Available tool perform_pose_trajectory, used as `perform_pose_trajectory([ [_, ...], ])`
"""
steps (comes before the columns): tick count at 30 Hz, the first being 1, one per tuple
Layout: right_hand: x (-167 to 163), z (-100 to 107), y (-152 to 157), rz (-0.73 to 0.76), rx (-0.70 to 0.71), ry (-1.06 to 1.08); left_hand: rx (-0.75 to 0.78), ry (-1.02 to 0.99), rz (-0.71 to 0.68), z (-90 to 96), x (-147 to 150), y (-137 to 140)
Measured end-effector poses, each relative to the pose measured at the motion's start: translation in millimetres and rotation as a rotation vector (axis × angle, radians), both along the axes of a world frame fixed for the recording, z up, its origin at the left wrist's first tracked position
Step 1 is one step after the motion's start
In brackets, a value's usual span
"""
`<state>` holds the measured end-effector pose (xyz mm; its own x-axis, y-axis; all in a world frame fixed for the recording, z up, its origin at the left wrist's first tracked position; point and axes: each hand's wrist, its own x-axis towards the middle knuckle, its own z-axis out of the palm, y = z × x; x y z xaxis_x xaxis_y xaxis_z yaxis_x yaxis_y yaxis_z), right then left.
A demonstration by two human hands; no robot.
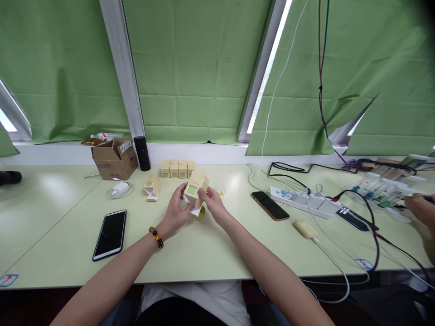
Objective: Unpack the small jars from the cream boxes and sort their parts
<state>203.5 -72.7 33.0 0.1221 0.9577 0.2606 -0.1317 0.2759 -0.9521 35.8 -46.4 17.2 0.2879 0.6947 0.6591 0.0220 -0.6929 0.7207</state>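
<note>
Between my two hands is a small tan carton (200, 180) with a green label, held tilted above the table. A white flap hangs from its near end. My left hand (177, 209) is closed on the carton's left side, with a beaded bracelet on that wrist. On the other side, my right hand (215, 206) grips it, thumb on the front. Just below the carton lies a yellowish, see-through object (201, 213), partly hidden. A small clear and yellow item (220, 190) rests beyond my right hand. To the left stands another tan carton (152, 188) with its flap open.
Several closed tan cartons (178, 169) stand in a row at the back. Left are a cardboard box (114, 160), black cylinder (142, 154), white charger (119, 189) and phone (109, 235). Right are another phone (270, 206), a power strip (302, 201), cables and another person's hand (420, 208).
</note>
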Motion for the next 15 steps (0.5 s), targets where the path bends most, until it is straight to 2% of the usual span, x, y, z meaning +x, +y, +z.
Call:
perform_pose_trajectory([
  [3, 0.8, 1.0, -0.8, 0.018, -0.02, 0.034, -0.058, -0.111, -0.108, -1.5, -2.2, 3.3],
  [8, 5.0, -1.8, 3.3, 0.005, -0.01, 0.133, -0.262, -0.266, -0.295, -3.9, -3.0, 8.1],
  [11, 7.4, -1.8, 3.0, -0.03, -0.031, 0.151, -0.313, -0.285, -0.324, -2.4, -3.3, 7.4],
  [15, 7.4, 0.3, -0.8, -0.036, -0.042, 0.133, -0.338, -0.263, -0.253, 1.2, -4.5, 6.4],
])
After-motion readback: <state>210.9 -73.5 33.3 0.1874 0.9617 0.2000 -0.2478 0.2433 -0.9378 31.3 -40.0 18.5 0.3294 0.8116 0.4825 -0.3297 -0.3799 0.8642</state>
